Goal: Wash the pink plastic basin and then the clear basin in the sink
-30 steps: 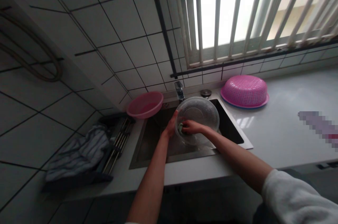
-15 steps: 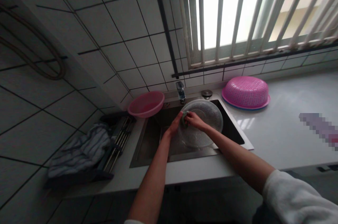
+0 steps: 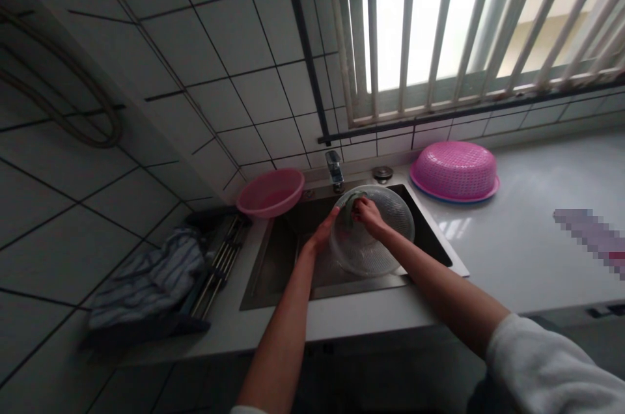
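Observation:
A round, see-through ribbed colander (image 3: 390, 248) is held over the sink (image 3: 280, 271), its inner side towards me. My left hand (image 3: 324, 230) is closed on its left rim; part of the fingers is hidden behind the rim. Bunched in the fingers of my right hand (image 3: 368, 215) is a pale green cloth (image 3: 349, 208), pressed against the inside of the colander near its upper left. Behind the colander stands the faucet (image 3: 334, 170).
On the counter (image 3: 527, 238) to the right, a pink basket (image 3: 456, 170) lies upside down. A pink basin (image 3: 271, 196) sits at the sink's back left corner. Left of the sink is a dark rack (image 3: 219, 271) with a striped cloth (image 3: 151, 277). A drain cover (image 3: 382, 173) lies behind the sink.
My right hand has moved the cloth up and to the right, away from the left rim. The colander has shifted slightly; my left hand stays on its rim.

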A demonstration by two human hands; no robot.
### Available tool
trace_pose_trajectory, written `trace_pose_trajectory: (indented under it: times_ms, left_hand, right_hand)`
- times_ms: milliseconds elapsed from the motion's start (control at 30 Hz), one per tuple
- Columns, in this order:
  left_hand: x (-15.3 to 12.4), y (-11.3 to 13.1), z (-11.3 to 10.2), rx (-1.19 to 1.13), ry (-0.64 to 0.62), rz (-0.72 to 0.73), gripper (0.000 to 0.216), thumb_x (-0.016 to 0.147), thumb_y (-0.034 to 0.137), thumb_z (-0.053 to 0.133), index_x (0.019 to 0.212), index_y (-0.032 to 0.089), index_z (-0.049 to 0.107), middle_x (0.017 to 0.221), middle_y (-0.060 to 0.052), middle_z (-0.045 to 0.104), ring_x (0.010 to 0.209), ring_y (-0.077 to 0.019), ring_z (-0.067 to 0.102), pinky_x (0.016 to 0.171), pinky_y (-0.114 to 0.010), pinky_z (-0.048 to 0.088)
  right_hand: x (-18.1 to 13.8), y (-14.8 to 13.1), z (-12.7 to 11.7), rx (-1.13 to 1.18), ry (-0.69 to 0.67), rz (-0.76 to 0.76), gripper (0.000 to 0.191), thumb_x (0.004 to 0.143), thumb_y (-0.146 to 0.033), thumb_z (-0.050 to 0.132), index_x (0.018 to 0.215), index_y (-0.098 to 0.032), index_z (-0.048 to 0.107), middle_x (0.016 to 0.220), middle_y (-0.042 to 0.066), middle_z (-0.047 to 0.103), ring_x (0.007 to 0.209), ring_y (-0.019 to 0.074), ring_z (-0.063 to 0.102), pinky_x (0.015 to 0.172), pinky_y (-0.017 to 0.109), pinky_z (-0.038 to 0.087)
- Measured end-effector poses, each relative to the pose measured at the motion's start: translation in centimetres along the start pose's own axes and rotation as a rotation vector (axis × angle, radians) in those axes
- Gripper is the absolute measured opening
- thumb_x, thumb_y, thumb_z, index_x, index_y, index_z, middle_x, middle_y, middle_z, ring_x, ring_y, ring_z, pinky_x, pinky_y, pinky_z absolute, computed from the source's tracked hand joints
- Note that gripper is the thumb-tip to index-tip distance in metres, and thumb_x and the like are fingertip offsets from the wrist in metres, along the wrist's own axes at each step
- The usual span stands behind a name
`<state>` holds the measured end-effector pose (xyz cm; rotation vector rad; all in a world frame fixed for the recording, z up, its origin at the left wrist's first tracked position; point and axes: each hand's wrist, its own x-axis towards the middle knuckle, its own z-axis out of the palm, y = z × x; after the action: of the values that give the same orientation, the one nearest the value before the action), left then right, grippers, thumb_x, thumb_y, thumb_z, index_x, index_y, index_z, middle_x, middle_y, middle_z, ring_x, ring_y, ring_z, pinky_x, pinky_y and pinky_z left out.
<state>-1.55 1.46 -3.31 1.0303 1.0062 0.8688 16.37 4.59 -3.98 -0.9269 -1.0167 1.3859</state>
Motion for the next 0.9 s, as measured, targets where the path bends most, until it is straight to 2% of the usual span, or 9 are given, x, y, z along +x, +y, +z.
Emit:
trace_pose_trajectory:
  times_ms: [67, 167, 300, 400, 567, 633, 700, 833, 900]
  left_hand:
    - [-0.1, 0.1, 0.0, 0.022, 0.0, 0.01, 0.069, 0.089, 0.081, 0.065, 0.118, 0.019, 0.08, 0.1, -0.01, 0.082, 0.076, -0.0228, 0.071, 0.071, -0.035, 0.056]
    - [-0.3, 0.1, -0.1, 0.07, -0.004, -0.017, 0.075, 0.087, 0.088, 0.06, 0.097, 0.016, 0.08, 0.076, -0.008, 0.076, 0.066, -0.0205, 0.067, 0.066, -0.032, 0.053]
    - [-0.5, 0.2, -0.5, 0.085, 0.013, -0.043, 0.077, 0.085, 0.088, 0.062, 0.107, 0.016, 0.081, 0.068, -0.005, 0.074, 0.062, -0.0211, 0.067, 0.066, -0.033, 0.054]
    - [-0.4, 0.1, -0.6, 0.064, 0.036, -0.033, 0.076, 0.086, 0.086, 0.064, 0.104, 0.015, 0.082, 0.068, -0.006, 0.073, 0.065, -0.0218, 0.068, 0.07, -0.035, 0.055]
    - [0.0, -0.1, -0.5, -0.014, -0.009, 0.015, 0.073, 0.086, 0.081, 0.071, 0.122, 0.018, 0.081, 0.095, -0.011, 0.083, 0.076, -0.0238, 0.072, 0.078, -0.039, 0.057]
    - [0.0, -0.1, -0.4, -0.018, -0.021, 0.009, 0.075, 0.085, 0.081, 0.072, 0.126, 0.018, 0.08, 0.101, -0.012, 0.083, 0.079, -0.0247, 0.073, 0.08, -0.04, 0.058]
    - [-0.1, 0.0, -0.3, -0.006, -0.004, 0.019, 0.076, 0.084, 0.081, 0.072, 0.123, 0.017, 0.081, 0.099, -0.011, 0.083, 0.083, -0.0259, 0.073, 0.083, -0.04, 0.058]
    - [-0.1, 0.1, -0.5, 0.043, 0.112, 0.088, 0.072, 0.084, 0.079, 0.074, 0.118, 0.015, 0.081, 0.099, -0.009, 0.082, 0.096, -0.0274, 0.074, 0.093, -0.039, 0.056]
    - [-0.1, 0.1, -0.6, 0.048, 0.157, 0.099, 0.07, 0.085, 0.076, 0.075, 0.121, 0.017, 0.081, 0.104, -0.01, 0.082, 0.103, -0.0281, 0.074, 0.098, -0.04, 0.055]
  right_hand:
    - [-0.3, 0.1, 0.0, -0.055, -0.095, -0.014, 0.028, 0.087, -0.048, 0.065, 0.09, -0.02, 0.063, 0.074, -0.001, 0.063, 0.062, 0.0136, 0.056, 0.056, 0.024, 0.045]
    - [-1.4, 0.8, 0.5, -0.224, -0.413, -0.005, 0.02, 0.083, -0.037, 0.07, 0.087, -0.018, 0.066, 0.074, 0.0, 0.065, 0.063, 0.0136, 0.058, 0.058, 0.024, 0.046]
    - [-2.7, 2.1, 1.4, -0.353, -0.643, 0.069, 0.012, 0.078, -0.026, 0.071, 0.082, -0.017, 0.065, 0.07, -0.001, 0.063, 0.059, 0.0125, 0.056, 0.056, 0.023, 0.044]
    - [-2.4, 1.9, 1.4, -0.326, -0.494, 0.027, 0.013, 0.082, -0.03, 0.068, 0.083, -0.018, 0.063, 0.071, -0.001, 0.063, 0.061, 0.0133, 0.055, 0.057, 0.024, 0.044]
    - [-0.4, 0.3, 0.1, -0.272, 0.006, -0.119, 0.025, 0.088, -0.043, 0.061, 0.092, -0.019, 0.064, 0.079, 0.002, 0.066, 0.07, 0.0174, 0.06, 0.063, 0.026, 0.048]
    - [-0.1, 0.1, -0.1, -0.279, 0.026, -0.14, 0.027, 0.088, -0.044, 0.061, 0.093, -0.019, 0.064, 0.079, 0.002, 0.066, 0.069, 0.0176, 0.06, 0.063, 0.026, 0.048]
    - [-0.4, 0.3, 0.0, -0.291, -0.097, -0.137, 0.024, 0.086, -0.041, 0.062, 0.093, -0.018, 0.064, 0.079, 0.002, 0.066, 0.067, 0.0163, 0.059, 0.061, 0.025, 0.047]
    - [-2.0, 1.7, 0.8, -0.406, -0.586, -0.004, 0.014, 0.075, -0.024, 0.064, 0.087, -0.017, 0.067, 0.074, 0.0, 0.066, 0.061, 0.0138, 0.057, 0.057, 0.023, 0.045]
    - [-2.6, 2.3, 1.0, -0.477, -0.739, 0.053, 0.012, 0.072, -0.018, 0.064, 0.084, -0.017, 0.068, 0.072, 0.0, 0.066, 0.059, 0.0136, 0.056, 0.057, 0.024, 0.045]
